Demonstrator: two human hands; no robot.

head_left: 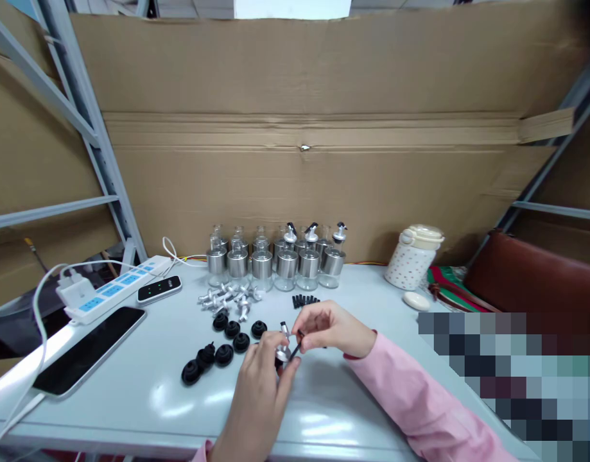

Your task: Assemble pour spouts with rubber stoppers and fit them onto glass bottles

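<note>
My left hand (260, 378) is closed around a silver pour spout (282, 352) with a black tip, held just above the front middle of the table. Thumb and fingertips of my right hand (323, 326) pinch a small black strip-like piece (296, 350) right beside the spout. Whether the strip touches the spout, I cannot tell. Left of my hands lie several black rubber stoppers (224, 355). Behind them is a loose pile of silver spouts (227, 295). Beyond my right fingers sits a row of small black caps (305, 300).
Glass bottles with metal sleeves (261, 263) stand in rows at the back, three with spouts fitted. On the left are a phone (90, 350), a power strip (119, 289) and a small black-and-white device (158, 289). A dotted jar (413, 258) and white oval object (416, 300) stand right.
</note>
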